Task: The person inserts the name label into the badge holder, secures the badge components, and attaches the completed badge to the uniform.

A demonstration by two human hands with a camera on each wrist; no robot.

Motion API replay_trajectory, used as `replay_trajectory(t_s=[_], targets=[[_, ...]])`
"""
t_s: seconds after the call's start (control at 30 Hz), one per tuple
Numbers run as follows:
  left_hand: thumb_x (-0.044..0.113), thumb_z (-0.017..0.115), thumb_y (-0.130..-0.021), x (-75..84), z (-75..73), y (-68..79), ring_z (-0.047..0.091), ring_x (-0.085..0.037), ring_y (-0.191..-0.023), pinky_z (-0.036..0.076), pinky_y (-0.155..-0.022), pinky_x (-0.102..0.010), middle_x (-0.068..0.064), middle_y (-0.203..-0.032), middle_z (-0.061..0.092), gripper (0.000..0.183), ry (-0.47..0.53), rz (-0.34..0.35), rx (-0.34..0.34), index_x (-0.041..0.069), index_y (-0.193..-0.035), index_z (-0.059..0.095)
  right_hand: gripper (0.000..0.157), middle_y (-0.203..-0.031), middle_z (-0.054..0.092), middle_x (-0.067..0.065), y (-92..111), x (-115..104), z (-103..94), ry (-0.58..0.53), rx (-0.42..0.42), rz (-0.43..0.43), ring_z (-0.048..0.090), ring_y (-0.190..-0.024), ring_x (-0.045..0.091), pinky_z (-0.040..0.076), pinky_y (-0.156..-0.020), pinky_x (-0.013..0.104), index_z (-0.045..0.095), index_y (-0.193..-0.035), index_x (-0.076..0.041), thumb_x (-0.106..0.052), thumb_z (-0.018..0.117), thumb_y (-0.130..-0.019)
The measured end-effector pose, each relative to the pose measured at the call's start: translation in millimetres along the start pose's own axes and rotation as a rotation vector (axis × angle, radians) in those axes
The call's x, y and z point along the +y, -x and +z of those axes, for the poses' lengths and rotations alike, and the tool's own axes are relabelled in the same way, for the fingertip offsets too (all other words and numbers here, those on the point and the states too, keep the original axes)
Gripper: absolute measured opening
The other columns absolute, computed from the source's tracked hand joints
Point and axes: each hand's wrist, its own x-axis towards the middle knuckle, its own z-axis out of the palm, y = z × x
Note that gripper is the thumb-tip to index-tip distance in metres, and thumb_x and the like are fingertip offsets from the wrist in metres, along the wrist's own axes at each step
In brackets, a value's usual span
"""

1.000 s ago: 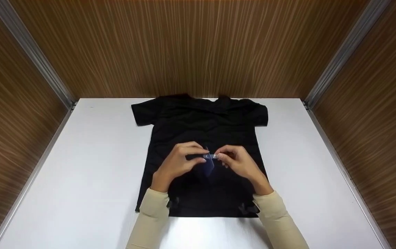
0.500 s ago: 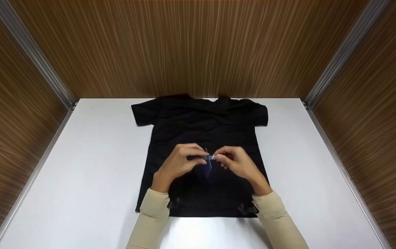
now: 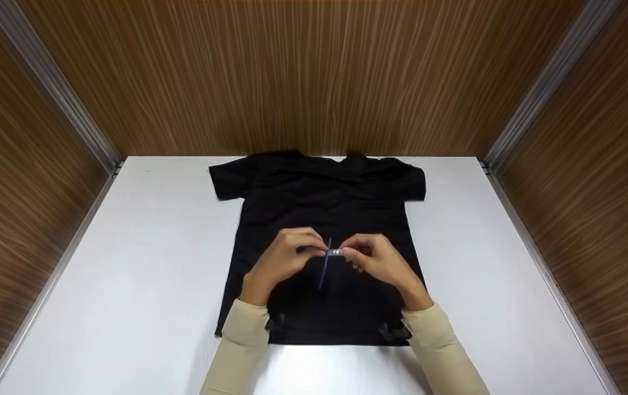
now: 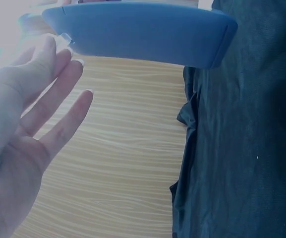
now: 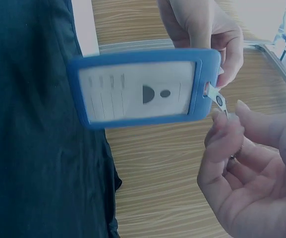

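Note:
A blue-framed ID badge holder (image 5: 133, 89) hangs between the two hands above a black T-shirt (image 3: 324, 203). Through its window a white card with a printed figure shows in the right wrist view. A short clear strap with a metal snap (image 5: 219, 100) passes through the slot at the holder's end. My left hand (image 3: 286, 252) pinches the strap's end on one side of the slot, a clear tip showing at its fingertips. On the slot's other side my right hand (image 3: 380, 257) pinches the strap between thumb and fingers. From the head view the holder appears edge-on.
Beneath the hands the T-shirt lies spread, collar toward the back wall, on a white table (image 3: 154, 247). Wood-grain panels (image 3: 303, 77) enclose the back and both sides. Beige sleeves (image 3: 245, 329) cover the forearms.
The badge holder has swung from angled to edge-on in the head view. My left thumb and fingertips have come closer together at the strap; both hands otherwise stay nearly in place.

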Motion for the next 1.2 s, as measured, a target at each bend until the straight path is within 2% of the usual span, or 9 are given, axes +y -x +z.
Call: replay_trajectory(t_s=[0.2,0.53,0.8,0.97,1.07,1.2], targets=[[0.005,0.075,-0.092,1.5,-0.3,-0.1,0.071,-0.016,-0.089,0.059,-0.084,-0.027,-0.006,-0.092,0.076,0.005,0.016,-0.023,-0.008,0.005,-0.091,0.080,0.017,-0.086,0.069,0.024,1.5,0.2,-2.5,-0.007,-0.026,-0.036,0.061,-0.066,0.013,0.054,-0.061,0.020,0.074,-0.105,0.004,-0.009,0.065,-0.101],[0.004,0.078,-0.088,2.6,1.6,-0.9,0.071,-0.018,-0.086,0.060,-0.082,-0.028,-0.009,-0.096,0.077,0.014,0.008,-0.033,0.003,0.004,-0.101,0.079,0.015,-0.085,0.070,0.022,2.2,-1.7,-0.7,0.029,-0.005,-0.096,0.065,-0.067,0.023,0.057,-0.060,0.024,0.074,-0.102,0.003,-0.009,0.065,-0.101],[0.002,0.079,-0.087,3.2,3.0,-1.2,0.073,-0.019,-0.089,0.060,-0.084,-0.028,-0.010,-0.094,0.077,0.010,0.010,-0.038,0.008,0.002,-0.097,0.080,0.013,-0.085,0.069,0.023,3.1,-1.0,1.3,0.022,0.008,-0.094,0.063,-0.066,0.016,0.055,-0.059,0.022,0.073,-0.101,0.003,-0.007,0.066,-0.099],[0.001,0.078,-0.087,1.6,2.9,-1.1,0.072,-0.019,-0.088,0.060,-0.082,-0.028,-0.009,-0.093,0.076,0.011,0.003,-0.002,0.007,0.001,-0.098,0.081,0.012,-0.085,0.069,0.019,3.1,-1.2,2.5,0.023,0.021,-0.101,0.063,-0.065,0.018,0.056,-0.059,0.024,0.073,-0.101,0.003,-0.007,0.066,-0.099],[0.002,0.077,-0.089,0.5,1.9,-0.4,0.071,-0.020,-0.090,0.060,-0.082,-0.028,-0.010,-0.096,0.075,0.013,0.004,0.012,-0.016,0.001,-0.100,0.082,0.012,-0.085,0.069,0.018,2.7,-0.8,2.2,0.026,0.026,-0.095,0.063,-0.066,0.018,0.056,-0.059,0.023,0.074,-0.101,0.002,-0.007,0.066,-0.099],[0.000,0.076,-0.089,0.6,-0.1,0.9,0.070,-0.020,-0.092,0.060,-0.083,-0.029,-0.010,-0.101,0.075,0.017,0.014,-0.010,-0.056,0.003,-0.104,0.081,0.010,-0.086,0.070,0.017,2.3,-0.9,2.0,0.026,0.041,-0.070,0.062,-0.067,0.014,0.055,-0.060,0.022,0.074,-0.100,0.001,-0.007,0.067,-0.098]])
